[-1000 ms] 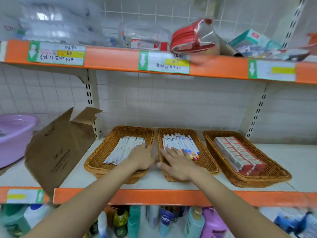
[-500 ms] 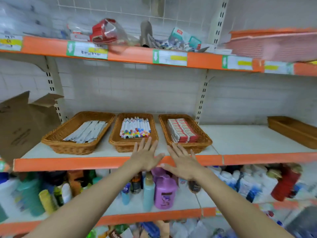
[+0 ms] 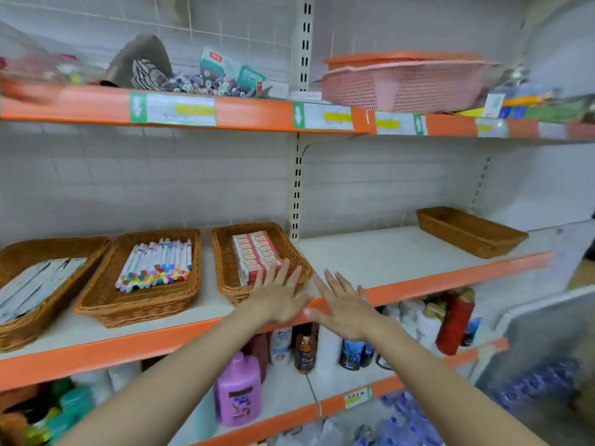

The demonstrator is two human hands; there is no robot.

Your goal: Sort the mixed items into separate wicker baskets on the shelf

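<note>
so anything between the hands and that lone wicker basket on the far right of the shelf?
Nothing visible. Both hands, left hand and right hand, are open and empty at the shelf's front edge; only bare shelf lies between them and the empty basket.

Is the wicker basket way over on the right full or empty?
Empty. The brown wicker basket at the far right of the shelf shows only bare woven inside walls, though the view does not reach its whole floor.

Single head-worn wide-angle view, facing a shelf (image 3: 402, 259) straight on and slightly downward, close enough that both forearms stretch in from the near edge, wicker baskets (image 3: 141, 304) left, shelving receding far right.
</note>
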